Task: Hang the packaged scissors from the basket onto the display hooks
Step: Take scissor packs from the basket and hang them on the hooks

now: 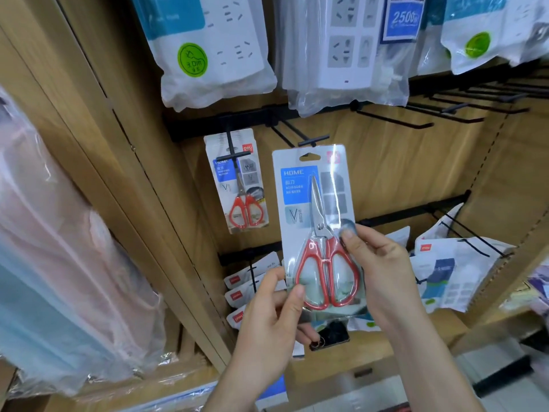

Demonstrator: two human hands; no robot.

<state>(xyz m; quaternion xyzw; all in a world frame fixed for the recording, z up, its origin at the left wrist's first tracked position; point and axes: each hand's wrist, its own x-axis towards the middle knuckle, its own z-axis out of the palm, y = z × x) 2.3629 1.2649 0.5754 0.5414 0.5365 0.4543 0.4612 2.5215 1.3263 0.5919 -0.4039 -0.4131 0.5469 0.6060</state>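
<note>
1. Both hands pinch one scissors pack (316,221) upright before the shelf: your left hand (274,316) at its lower edge, your right hand (383,269) on its right side.
2. One pack (237,185) already hangs; you're mid-hanging.
3. Next, thread the hang hole onto the empty hook (312,139) just above.

The held scissors pack (315,203) reads "HOME"; a blue card (404,19) overhead reads "2500".

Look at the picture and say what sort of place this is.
Probably a shop aisle: packaged scissors hang on a display hook, bagged power strips hang above, and both hands hold another scissors pack.
</note>
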